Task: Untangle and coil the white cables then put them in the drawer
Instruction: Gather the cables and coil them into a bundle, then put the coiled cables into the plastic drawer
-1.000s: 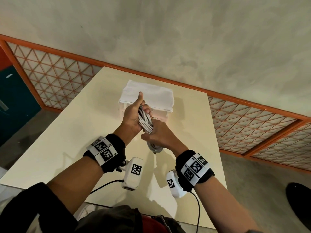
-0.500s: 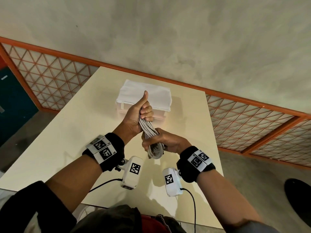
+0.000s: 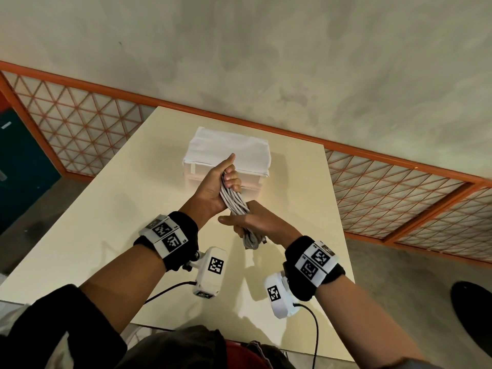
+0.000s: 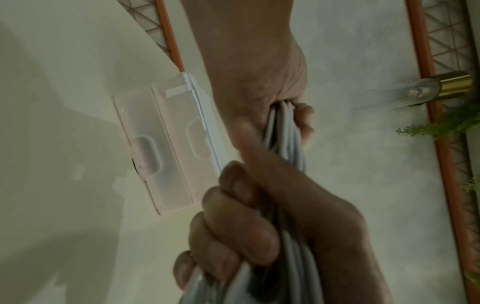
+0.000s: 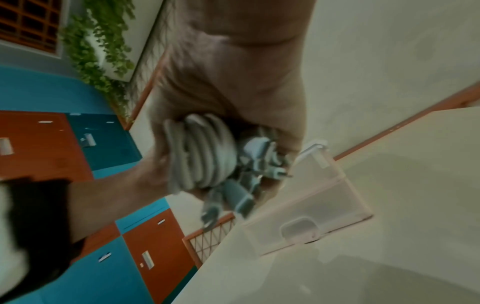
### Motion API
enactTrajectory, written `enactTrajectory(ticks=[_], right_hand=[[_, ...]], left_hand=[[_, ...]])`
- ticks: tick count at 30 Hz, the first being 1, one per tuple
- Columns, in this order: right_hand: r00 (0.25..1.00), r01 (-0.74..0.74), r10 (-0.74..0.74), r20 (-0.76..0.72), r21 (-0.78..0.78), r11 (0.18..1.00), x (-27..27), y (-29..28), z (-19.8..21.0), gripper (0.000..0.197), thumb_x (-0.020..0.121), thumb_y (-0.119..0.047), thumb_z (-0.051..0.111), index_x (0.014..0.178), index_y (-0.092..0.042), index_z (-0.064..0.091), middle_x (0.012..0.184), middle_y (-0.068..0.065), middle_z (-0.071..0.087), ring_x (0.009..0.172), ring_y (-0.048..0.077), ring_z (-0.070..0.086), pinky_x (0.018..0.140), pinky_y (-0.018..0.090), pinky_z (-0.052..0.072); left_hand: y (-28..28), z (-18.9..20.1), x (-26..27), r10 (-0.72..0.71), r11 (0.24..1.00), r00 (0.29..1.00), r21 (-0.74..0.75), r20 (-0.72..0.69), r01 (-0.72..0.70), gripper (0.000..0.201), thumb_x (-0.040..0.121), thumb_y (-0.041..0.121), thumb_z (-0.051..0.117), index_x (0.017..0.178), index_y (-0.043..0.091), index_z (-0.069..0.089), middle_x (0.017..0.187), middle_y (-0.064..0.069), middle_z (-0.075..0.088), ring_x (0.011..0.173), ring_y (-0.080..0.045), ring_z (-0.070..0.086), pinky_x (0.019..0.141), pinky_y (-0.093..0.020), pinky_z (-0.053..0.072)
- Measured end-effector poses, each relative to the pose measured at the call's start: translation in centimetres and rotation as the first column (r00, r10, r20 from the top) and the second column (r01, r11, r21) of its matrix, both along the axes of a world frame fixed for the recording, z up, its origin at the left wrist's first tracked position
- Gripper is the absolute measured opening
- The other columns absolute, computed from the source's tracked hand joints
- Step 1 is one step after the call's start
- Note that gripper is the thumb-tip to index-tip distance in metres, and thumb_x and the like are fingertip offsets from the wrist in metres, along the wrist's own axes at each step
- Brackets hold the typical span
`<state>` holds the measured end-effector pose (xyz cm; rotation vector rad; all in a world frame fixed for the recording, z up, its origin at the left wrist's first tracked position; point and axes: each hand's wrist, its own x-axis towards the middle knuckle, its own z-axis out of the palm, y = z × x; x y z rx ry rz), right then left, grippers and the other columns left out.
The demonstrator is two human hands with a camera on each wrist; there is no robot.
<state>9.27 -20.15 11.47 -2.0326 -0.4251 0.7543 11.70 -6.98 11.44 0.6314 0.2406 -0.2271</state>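
Note:
A bundle of white cables (image 3: 234, 199) is coiled into long loops and held above the cream table (image 3: 106, 222). My left hand (image 3: 229, 179) grips its upper end, thumb pointing up. My right hand (image 3: 247, 225) is wrapped round the lower part, back of the hand up, and the loop ends (image 3: 251, 241) hang out below it. The left wrist view shows both the left hand (image 4: 285, 115) and the right hand (image 4: 241, 226) curled round the strands. In the right wrist view the coil (image 5: 202, 152) and its plugs (image 5: 241, 197) show. The translucent drawer unit (image 3: 250, 182) stands just behind the hands, its drawers closed.
A white cloth (image 3: 229, 145) covers the top of the drawer unit. An orange lattice railing (image 3: 399, 166) runs behind the table against a plaster wall. Teal and orange lockers (image 5: 52, 144) stand to the left. Bare tabletop lies left of the hands.
My right hand has turned over on the lower part of the bundle, from fingers showing to back of the hand up. The left hand has kept its grip at the top.

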Motion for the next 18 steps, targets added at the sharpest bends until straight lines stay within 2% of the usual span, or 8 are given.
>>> enactTrajectory(ticks=[3, 5, 7, 10, 12, 15, 18], right_hand=[[0.996, -0.087, 0.089, -0.025, 0.069, 0.994, -0.1, -0.9, 0.3, 0.039, 0.088, -0.042, 0.063, 0.066, -0.012, 0.053, 0.056, 0.0, 0.056, 0.043, 0.01, 0.049, 0.038, 0.018, 0.035], [0.995, -0.075, 0.082, -0.056, 0.127, 0.989, -0.3, -0.9, 0.1, 0.041, 0.086, -0.053, 0.057, 0.075, -0.014, 0.053, 0.06, 0.0, 0.056, 0.048, 0.011, 0.051, 0.046, 0.021, 0.037], [0.997, -0.051, 0.059, -0.054, 0.127, 0.991, -0.5, -0.7, -0.3, 0.047, 0.086, -0.061, 0.053, 0.077, -0.015, 0.052, 0.063, 0.001, 0.057, 0.054, 0.017, 0.052, 0.052, 0.025, 0.038], [1.0, -0.014, 0.014, 0.003, 0.056, 0.998, -0.5, -0.5, -1.0, 0.046, 0.093, -0.051, 0.049, 0.07, -0.012, 0.051, 0.061, 0.003, 0.057, 0.05, 0.016, 0.053, 0.04, 0.015, 0.036], [1.0, -0.021, 0.021, -0.006, 0.023, 1.0, -0.4, -0.3, -1.6, 0.046, 0.094, -0.048, 0.049, 0.067, -0.011, 0.051, 0.058, 0.002, 0.057, 0.046, 0.013, 0.052, 0.043, 0.016, 0.039], [0.994, -0.018, 0.021, -0.105, 0.034, 0.999, -0.1, -0.4, -2.8, 0.043, 0.094, -0.047, 0.05, 0.075, -0.009, 0.054, 0.06, 0.003, 0.058, 0.046, 0.011, 0.054, 0.05, 0.019, 0.045], [0.987, 0.003, 0.008, -0.16, 0.068, 0.998, 0.1, -0.7, -4.1, 0.036, 0.095, -0.046, 0.049, 0.09, -0.011, 0.056, 0.066, 0.004, 0.06, 0.052, 0.012, 0.057, 0.057, 0.019, 0.049]], left_hand=[[-0.1, 0.4, -0.3, -0.03, 1.0, 0.998, 0.002, 0.054, 0.03, 0.058, 0.094, 0.038, 0.049, 0.04, 0.021, 0.04, 0.033, 0.009, 0.031, 0.029, -0.004, 0.032, 0.038, -0.013, 0.032], [-0.1, 0.6, -0.3, -0.022, 1.0, 0.998, 0.016, 0.063, 0.021, 0.058, 0.094, 0.042, 0.048, 0.04, 0.021, 0.041, 0.034, 0.009, 0.031, 0.029, -0.004, 0.032, 0.037, -0.014, 0.033], [0.0, 0.4, -0.2, -0.008, 0.999, 0.998, 0.041, 0.06, 0.005, 0.058, 0.093, 0.046, 0.046, 0.042, 0.021, 0.042, 0.035, 0.009, 0.031, 0.029, -0.004, 0.032, 0.036, -0.015, 0.034], [-0.1, -0.4, 0.2, 0.001, 0.997, 1.0, 0.074, 0.03, -0.003, 0.058, 0.094, 0.046, 0.044, 0.041, 0.021, 0.042, 0.034, 0.01, 0.03, 0.028, -0.004, 0.032, 0.034, -0.014, 0.032], [-0.2, -1.5, 0.4, 0.005, 0.998, 1.0, 0.07, -0.001, -0.005, 0.06, 0.095, 0.044, 0.043, 0.04, 0.021, 0.043, 0.033, 0.01, 0.03, 0.026, -0.003, 0.031, 0.033, -0.013, 0.031], [-0.1, -3.3, 0.4, 0.013, 0.999, 0.995, 0.031, -0.1, -0.01, 0.055, 0.094, 0.041, 0.048, 0.043, 0.019, 0.045, 0.035, 0.009, 0.034, 0.029, -0.003, 0.036, 0.036, -0.014, 0.036], [0.1, -5.4, 0.2, 0.016, 0.996, 0.989, 0.093, -0.146, -0.003, 0.047, 0.092, 0.036, 0.055, 0.048, 0.019, 0.047, 0.042, 0.007, 0.042, 0.038, -0.006, 0.047, 0.052, -0.019, 0.044]])
